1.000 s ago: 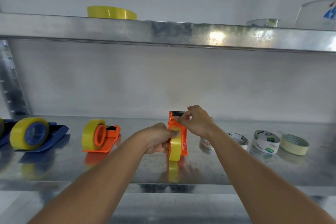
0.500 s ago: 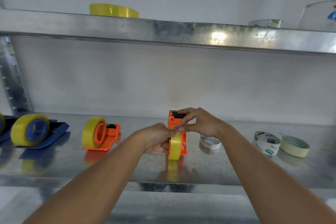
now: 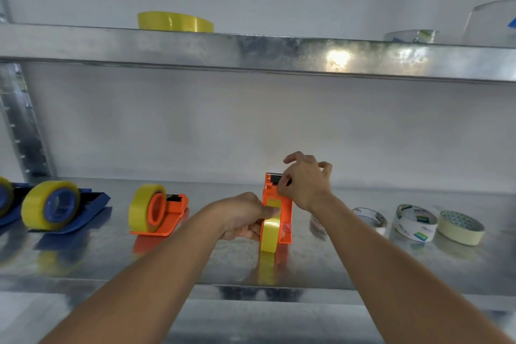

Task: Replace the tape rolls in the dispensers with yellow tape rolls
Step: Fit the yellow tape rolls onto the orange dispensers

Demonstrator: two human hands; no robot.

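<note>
An orange dispenser [image 3: 284,205] stands on the lower metal shelf [image 3: 321,262], seen end-on, with a yellow tape roll [image 3: 269,234] in it. My left hand [image 3: 245,216] grips the dispenser and roll from the left side. My right hand [image 3: 305,181] pinches at the toothed cutter on the dispenser's top, its other fingers spread. Left of it lies a second orange dispenser [image 3: 167,213] with a yellow roll, then a blue dispenser [image 3: 60,208] with a yellow roll. A spare yellow roll [image 3: 174,21] lies on the upper shelf.
Right of my arm lie a clear roll [image 3: 317,225], two white printed rolls [image 3: 414,222] and a cream masking roll [image 3: 460,227]. Another blue dispenser [image 3: 5,200] is cut off at the left edge. The upper shelf [image 3: 251,50] overhangs closely; a clear container [image 3: 491,17] stands on its right end.
My right hand has lifted from the tape strip up to the cutter, and its fingers have spread. The left hand keeps its grip. The view has shifted slightly.
</note>
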